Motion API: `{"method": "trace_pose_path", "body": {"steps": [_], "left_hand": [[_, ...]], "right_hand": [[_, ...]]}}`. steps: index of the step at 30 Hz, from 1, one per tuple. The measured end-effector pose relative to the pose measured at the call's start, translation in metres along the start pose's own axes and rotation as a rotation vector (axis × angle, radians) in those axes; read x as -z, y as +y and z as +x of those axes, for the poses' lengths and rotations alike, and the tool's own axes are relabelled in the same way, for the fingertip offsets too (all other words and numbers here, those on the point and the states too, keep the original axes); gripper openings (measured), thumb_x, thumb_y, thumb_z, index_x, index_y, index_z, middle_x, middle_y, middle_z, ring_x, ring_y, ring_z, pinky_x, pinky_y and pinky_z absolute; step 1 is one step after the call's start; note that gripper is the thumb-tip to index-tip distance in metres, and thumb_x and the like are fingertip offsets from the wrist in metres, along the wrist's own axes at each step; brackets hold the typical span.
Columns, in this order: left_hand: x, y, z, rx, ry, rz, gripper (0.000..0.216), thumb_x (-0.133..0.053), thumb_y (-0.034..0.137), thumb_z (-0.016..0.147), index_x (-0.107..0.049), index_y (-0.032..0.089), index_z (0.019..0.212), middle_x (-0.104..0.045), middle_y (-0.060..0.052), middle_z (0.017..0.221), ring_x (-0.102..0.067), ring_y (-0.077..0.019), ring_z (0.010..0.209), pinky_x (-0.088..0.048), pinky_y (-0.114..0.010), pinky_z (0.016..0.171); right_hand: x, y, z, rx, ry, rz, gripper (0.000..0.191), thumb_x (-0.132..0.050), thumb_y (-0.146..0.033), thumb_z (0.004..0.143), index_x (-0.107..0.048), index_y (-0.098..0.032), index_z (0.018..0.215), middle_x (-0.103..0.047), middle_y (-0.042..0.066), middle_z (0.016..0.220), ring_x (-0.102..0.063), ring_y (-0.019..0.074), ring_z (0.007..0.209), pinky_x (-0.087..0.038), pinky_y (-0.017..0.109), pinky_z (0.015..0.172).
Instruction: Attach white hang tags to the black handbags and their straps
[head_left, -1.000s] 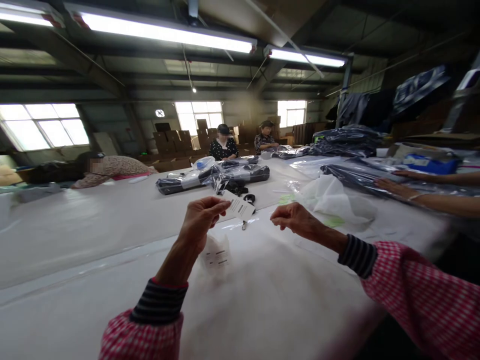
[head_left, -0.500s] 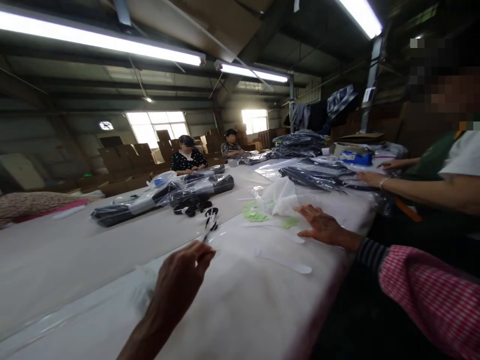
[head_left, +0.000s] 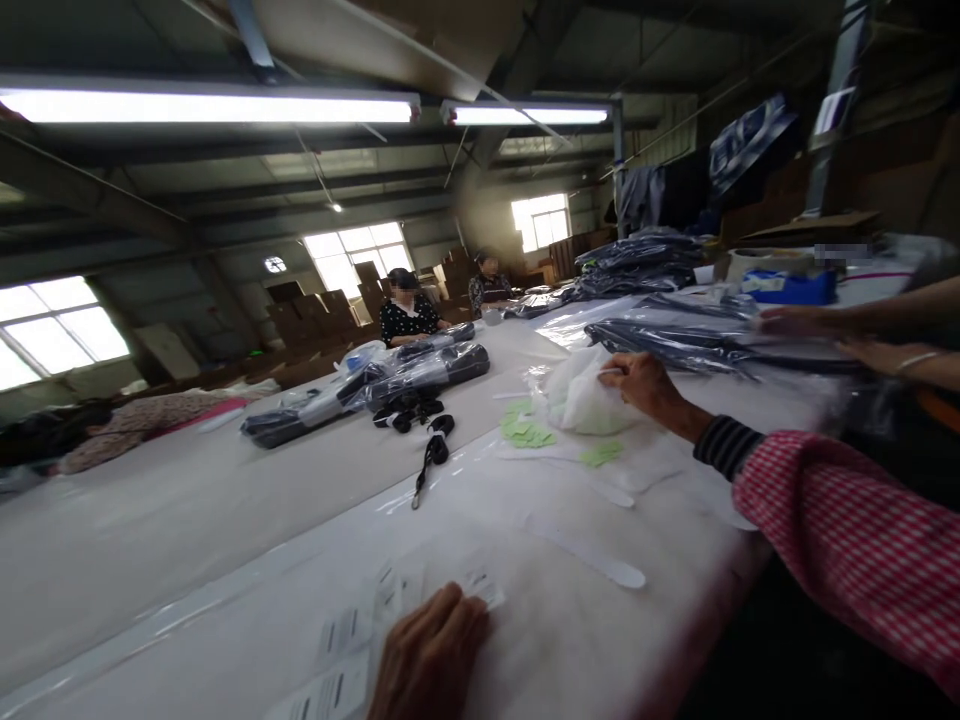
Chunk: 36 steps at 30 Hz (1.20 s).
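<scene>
My left hand (head_left: 435, 650) is low at the table's near side, fingers curled and pressed together over a strip of clear printed labels (head_left: 341, 635). Label pieces stick out on both sides of the hand; the fingertips are partly hidden. My right hand (head_left: 637, 385) pinches the upper right edge of a crumpled white plastic bag (head_left: 581, 390). Small light green paper pieces (head_left: 525, 425) lie beside this bag, and a few more green pieces (head_left: 601, 454) lie below it. A black strap with a metal hook (head_left: 431, 455) rests on the table between the hands.
Dark garments in clear bags (head_left: 375, 385) lie across the white table (head_left: 187, 540). More bagged garments (head_left: 675, 335) lie at the right, near a co-worker's arms (head_left: 900, 330) and a blue packet (head_left: 787, 286). White paper strips (head_left: 600, 560) lie nearby. Two people (head_left: 405, 315) sit opposite.
My left hand has come down and nearer, away from the strap's hook, which now lies on the table. My right hand has gone from spread fingers to pinching the white bag. The view has turned left.
</scene>
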<state>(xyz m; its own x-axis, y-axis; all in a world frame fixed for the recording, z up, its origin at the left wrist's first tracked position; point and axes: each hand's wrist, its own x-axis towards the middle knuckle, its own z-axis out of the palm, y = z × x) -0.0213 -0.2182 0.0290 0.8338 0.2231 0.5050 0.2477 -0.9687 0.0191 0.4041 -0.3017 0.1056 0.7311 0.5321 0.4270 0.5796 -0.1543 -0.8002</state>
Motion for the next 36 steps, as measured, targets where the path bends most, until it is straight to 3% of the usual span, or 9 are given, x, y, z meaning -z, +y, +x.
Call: {"method": "trace_pose_path", "body": {"steps": [3,10,13,16,19,21,25,31,36], "left_hand": [[0.002,-0.004,0.001,-0.026,0.034,0.029,0.025,-0.046,0.03,0.103,-0.07,0.026,0.097,-0.074,-0.004,0.09,-0.075,-0.0191,0.079,-0.06,-0.023,0.068],[0.002,-0.013,-0.002,-0.058,0.098,0.143,0.035,-0.042,0.039,0.103,-0.075,0.028,0.099,-0.079,-0.002,0.097,-0.077,-0.0212,0.089,-0.063,-0.023,0.079],[0.0,-0.013,-0.002,-0.043,0.089,0.178,0.038,-0.041,0.04,0.104,-0.075,0.027,0.097,-0.079,-0.001,0.095,-0.077,-0.0203,0.09,-0.062,-0.022,0.079],[0.001,-0.011,0.001,0.004,0.079,0.161,0.039,-0.041,0.042,0.104,-0.075,0.027,0.093,-0.078,-0.001,0.093,-0.077,-0.0192,0.088,-0.061,-0.021,0.078],[0.006,-0.008,0.004,0.028,0.049,0.115,0.04,-0.04,0.043,0.104,-0.075,0.027,0.092,-0.077,-0.001,0.092,-0.077,-0.017,0.084,-0.061,-0.019,0.077],[0.009,-0.007,0.007,0.049,0.023,0.091,0.04,-0.04,0.043,0.104,-0.075,0.027,0.092,-0.077,-0.001,0.092,-0.076,-0.0161,0.083,-0.06,-0.018,0.076],[0.012,-0.006,0.011,0.05,0.04,0.095,0.042,-0.04,0.047,0.103,-0.075,0.026,0.092,-0.078,-0.001,0.091,-0.077,-0.0185,0.084,-0.061,-0.02,0.072],[0.012,-0.008,0.013,0.042,-0.001,0.058,0.046,-0.037,0.049,0.103,-0.075,0.027,0.09,-0.076,0.0,0.087,-0.076,-0.0186,0.079,-0.059,-0.022,0.066],[0.012,-0.008,0.01,0.19,-0.105,-0.036,0.038,-0.042,0.053,0.099,-0.072,0.029,0.095,-0.074,0.001,0.093,-0.073,-0.0189,0.079,-0.056,-0.026,0.068]], "right_hand": [[0.005,-0.016,0.019,-0.099,0.039,0.238,0.006,-0.07,-0.02,0.068,-0.069,-0.015,0.07,-0.062,0.002,0.061,-0.055,0.0153,0.055,-0.044,0.027,0.052],[0.004,-0.021,0.046,-0.217,0.091,0.443,0.009,-0.068,-0.02,0.077,-0.06,-0.017,0.074,-0.063,0.002,0.071,-0.057,0.0111,0.059,-0.05,0.023,0.055],[0.002,-0.025,0.05,-0.233,0.009,0.499,0.011,-0.068,-0.02,0.079,-0.058,-0.018,0.076,-0.063,0.002,0.073,-0.059,0.0122,0.064,-0.054,0.024,0.057],[0.004,-0.033,0.043,-0.207,-0.198,0.517,0.011,-0.073,-0.021,0.078,-0.063,-0.016,0.078,-0.067,0.005,0.077,-0.063,0.0159,0.069,-0.057,0.028,0.06],[0.012,-0.04,0.027,-0.123,-0.478,0.445,0.018,-0.078,-0.023,0.075,-0.071,-0.016,0.09,-0.072,0.007,0.082,-0.066,0.02,0.075,-0.057,0.03,0.063],[0.021,-0.04,0.014,0.035,-0.54,0.263,0.032,-0.081,-0.027,0.074,-0.072,-0.019,0.104,-0.072,0.006,0.088,-0.067,0.0208,0.078,-0.055,0.029,0.067],[0.052,-0.021,-0.021,0.238,-0.369,-0.056,0.05,-0.08,-0.03,0.078,-0.065,-0.023,0.125,-0.072,0.007,0.102,-0.066,0.0211,0.084,-0.05,0.032,0.077],[0.117,0.037,-0.102,0.103,-0.431,-0.25,0.051,-0.067,-0.034,0.086,-0.056,-0.027,0.135,-0.074,0.003,0.095,-0.068,0.0229,0.086,-0.049,0.033,0.078],[0.131,0.057,-0.146,0.089,-0.433,-0.401,0.042,-0.063,-0.036,0.088,-0.063,-0.026,0.129,-0.073,0.005,0.106,-0.067,0.0254,0.096,-0.05,0.038,0.089]]}}
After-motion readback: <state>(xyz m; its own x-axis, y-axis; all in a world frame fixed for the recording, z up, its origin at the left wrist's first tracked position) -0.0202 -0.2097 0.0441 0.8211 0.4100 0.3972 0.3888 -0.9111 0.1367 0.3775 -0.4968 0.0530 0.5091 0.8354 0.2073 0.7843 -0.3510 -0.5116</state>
